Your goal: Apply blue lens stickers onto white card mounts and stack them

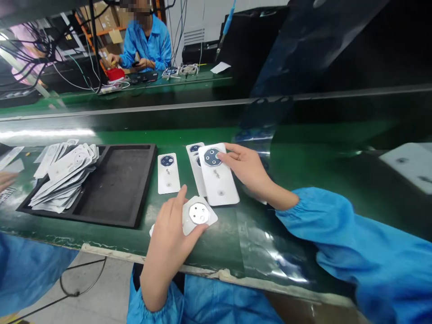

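My right hand [246, 166] lies on a white rectangular card [219, 184] printed with a dark blue, camera-shaped round patch, its thumb on the patch's edge. That card overlaps a similar card [195, 168] beneath it. To the left, a third card [168, 173] lies flat and apart. My left hand [170, 238] holds a small white backing piece [199, 215] with a round silvery disc, its fingers pressing the piece against the green bench mat [216, 135]. A stack of white cards [64, 175] lies fanned in a black tray.
The black foam tray [146, 180] stands left of my hands. A transparent plastic sheet [266, 252] lies on the mat at right. A co-worker's hand [6, 180] enters at the far left edge. Across the bench, a person in blue [145, 45] works among cables and small items.
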A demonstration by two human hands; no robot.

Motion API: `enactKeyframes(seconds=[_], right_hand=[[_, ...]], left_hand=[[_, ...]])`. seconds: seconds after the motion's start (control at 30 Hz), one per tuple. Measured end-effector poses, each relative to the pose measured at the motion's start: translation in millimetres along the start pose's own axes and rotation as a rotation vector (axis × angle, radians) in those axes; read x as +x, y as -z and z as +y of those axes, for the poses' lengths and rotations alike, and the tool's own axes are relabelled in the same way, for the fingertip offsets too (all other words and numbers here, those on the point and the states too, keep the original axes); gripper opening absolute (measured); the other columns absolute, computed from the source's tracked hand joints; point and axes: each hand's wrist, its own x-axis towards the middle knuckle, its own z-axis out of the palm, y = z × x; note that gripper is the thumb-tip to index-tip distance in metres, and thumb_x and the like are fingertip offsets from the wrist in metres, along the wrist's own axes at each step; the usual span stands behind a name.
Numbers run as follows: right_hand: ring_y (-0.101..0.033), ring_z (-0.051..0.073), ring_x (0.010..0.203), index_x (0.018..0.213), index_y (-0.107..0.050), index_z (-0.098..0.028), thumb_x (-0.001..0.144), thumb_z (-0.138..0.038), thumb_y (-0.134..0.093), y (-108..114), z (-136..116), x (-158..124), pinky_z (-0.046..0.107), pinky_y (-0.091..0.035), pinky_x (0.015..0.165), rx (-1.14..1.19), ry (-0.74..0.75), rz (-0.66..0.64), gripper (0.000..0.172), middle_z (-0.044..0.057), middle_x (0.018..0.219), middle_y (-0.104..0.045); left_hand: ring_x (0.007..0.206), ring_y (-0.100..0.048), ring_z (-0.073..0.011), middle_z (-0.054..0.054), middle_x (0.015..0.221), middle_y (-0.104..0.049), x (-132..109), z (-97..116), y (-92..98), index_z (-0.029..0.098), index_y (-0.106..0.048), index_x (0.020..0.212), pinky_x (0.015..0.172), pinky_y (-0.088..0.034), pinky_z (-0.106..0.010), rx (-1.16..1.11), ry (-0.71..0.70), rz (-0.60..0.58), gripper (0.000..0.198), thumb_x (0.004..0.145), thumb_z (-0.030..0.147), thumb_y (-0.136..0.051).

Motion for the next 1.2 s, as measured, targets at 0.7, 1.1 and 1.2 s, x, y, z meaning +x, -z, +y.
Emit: enactKeyframes(seconds=[0.7, 1.1, 1.2], right_hand=[[-0.033, 0.034, 0.141, 0.136, -0.063, -0.033, 0.108, -0.043, -0.055, 127, 27, -100, 0.064, -0.005, 0.118, -0.697, 0.369, -0.533, 0.03, 0.004, 0.152, -0.041], [-0.068, 0.024, 0.095, 0.121, -0.062, -0.014, 0.104, -0.012, -0.06, 111, 17, -103, 0.052, -0.045, 0.106, -0.943, 0.909, -0.297, 0.016, 0.011, 0.103, -0.07], [-0.068, 0.026, 0.103, 0.114, -0.06, -0.015, 0.104, -0.009, -0.06, 109, 19, -105, 0.053, -0.043, 0.111, -0.91, 0.91, -0.298, 0.012, 0.01, 0.101, -0.071]], left_hand=[[0.115, -0.051, -0.0367, -0.013, 0.136, -0.052, 7, -12, -11.5, 0.019, -0.03, 0.153, 0.09, -0.049, -0.052, 0.463, 0.075, -0.222, 0.08, 0.086, 0.026, -0.073], [0.122, -0.048, -0.0356, -0.014, 0.14, -0.049, 1, -10, -11.5, 0.019, -0.029, 0.153, 0.095, -0.049, -0.053, 0.426, 0.051, -0.221, 0.076, 0.089, 0.024, -0.07], [0.122, -0.048, -0.0346, -0.014, 0.141, -0.048, 2, -9, -10.5, 0.018, -0.029, 0.153, 0.098, -0.047, -0.053, 0.419, 0.059, -0.24, 0.075, 0.09, 0.024, -0.069]])
